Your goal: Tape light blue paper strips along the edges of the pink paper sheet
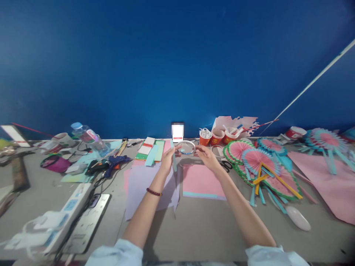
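Observation:
A thin white roll of tape is raised above the middle of the table, seen as a ring with an open centre. My left hand, a beaded bracelet at its wrist, grips the ring's left side. The fingers of my right hand close on its right side. Below lie a pink sheet with a light blue strip along its near edge, and lilac paper under my left forearm. Black-handled scissors rest beside my right forearm.
Red paper cups and a lit phone stand along the blue wall. Folded paper fans and a white computer mouse are at right. At left are a glue gun, bottle, power strip and phone.

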`<state>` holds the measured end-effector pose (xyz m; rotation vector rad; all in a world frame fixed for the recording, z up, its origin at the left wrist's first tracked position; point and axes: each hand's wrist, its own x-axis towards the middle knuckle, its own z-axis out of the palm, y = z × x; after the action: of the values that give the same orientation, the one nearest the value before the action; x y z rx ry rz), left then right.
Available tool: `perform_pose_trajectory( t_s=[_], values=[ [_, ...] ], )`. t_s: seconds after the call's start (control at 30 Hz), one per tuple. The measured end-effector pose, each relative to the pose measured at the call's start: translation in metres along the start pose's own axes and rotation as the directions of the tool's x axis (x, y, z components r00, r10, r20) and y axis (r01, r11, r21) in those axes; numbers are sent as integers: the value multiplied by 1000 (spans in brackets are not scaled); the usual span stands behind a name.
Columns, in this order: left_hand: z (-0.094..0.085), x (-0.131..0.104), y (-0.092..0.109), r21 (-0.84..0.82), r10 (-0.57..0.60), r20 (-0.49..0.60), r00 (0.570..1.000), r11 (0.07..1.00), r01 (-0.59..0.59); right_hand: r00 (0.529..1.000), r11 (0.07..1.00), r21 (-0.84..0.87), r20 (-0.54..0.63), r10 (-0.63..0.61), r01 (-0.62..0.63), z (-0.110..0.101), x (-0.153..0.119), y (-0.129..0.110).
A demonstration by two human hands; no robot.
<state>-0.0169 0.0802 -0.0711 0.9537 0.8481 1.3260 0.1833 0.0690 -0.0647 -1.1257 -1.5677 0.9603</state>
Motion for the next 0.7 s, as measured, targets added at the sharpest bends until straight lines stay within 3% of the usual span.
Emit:
perform_pose_trajectory(
  t_s=[0.07,0.17,0.27,0.33,0.53,0.7],
  values=[
    [-2,-1,5,5,63,-45,997,998,-63,1000,995,-97,-8,14,-15,5,-2,3],
    [-5,-3,18,41,180,-120,976,983,-176,992,933,-355,87,94,-57,14,-9,10],
    [-9,-5,33,71,268,-150,952,963,-260,976,822,-569,185,115,11,23,-13,17],
    [-12,-5,40,75,295,-158,942,955,-286,979,752,-657,183,86,56,29,-12,22],
    [-17,-5,49,144,319,-208,925,945,-293,961,725,-678,262,84,122,39,6,31],
    [-16,-8,50,129,335,-155,929,940,-317,967,699,-714,197,160,30,41,16,31]
  ],
)
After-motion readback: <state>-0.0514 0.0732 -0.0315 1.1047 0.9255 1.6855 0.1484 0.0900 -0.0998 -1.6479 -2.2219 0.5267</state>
